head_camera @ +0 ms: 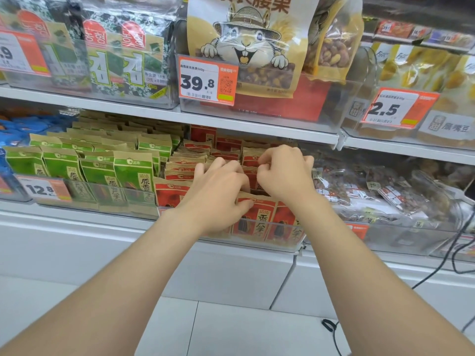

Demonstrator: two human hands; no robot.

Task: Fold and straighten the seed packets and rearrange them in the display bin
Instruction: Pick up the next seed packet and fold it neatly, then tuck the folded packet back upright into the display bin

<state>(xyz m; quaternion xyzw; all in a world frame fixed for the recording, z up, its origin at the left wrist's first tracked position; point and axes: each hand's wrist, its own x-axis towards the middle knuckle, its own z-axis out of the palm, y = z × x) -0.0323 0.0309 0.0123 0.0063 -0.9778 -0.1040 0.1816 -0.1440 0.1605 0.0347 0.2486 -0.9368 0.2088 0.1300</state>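
Note:
Several red and kraft-brown seed packets point(226, 150) stand in rows in a clear plastic display bin point(282, 242) on the lower shelf. My left hand point(218, 191) reaches into the bin, fingers tucked among the packets, its thumb pressing the top of a front red packet point(259, 214). My right hand point(285, 173) is curled just to the right, pinching the top edge of a red packet in the middle rows. What lies under both hands is hidden.
Green seed packets point(128, 170) fill the bin to the left, behind a 12.8 price tag point(43, 188). Clear bags of nuts point(372, 191) lie to the right. The upper shelf point(257, 124) overhangs closely. A black cable point(447, 255) hangs at the right.

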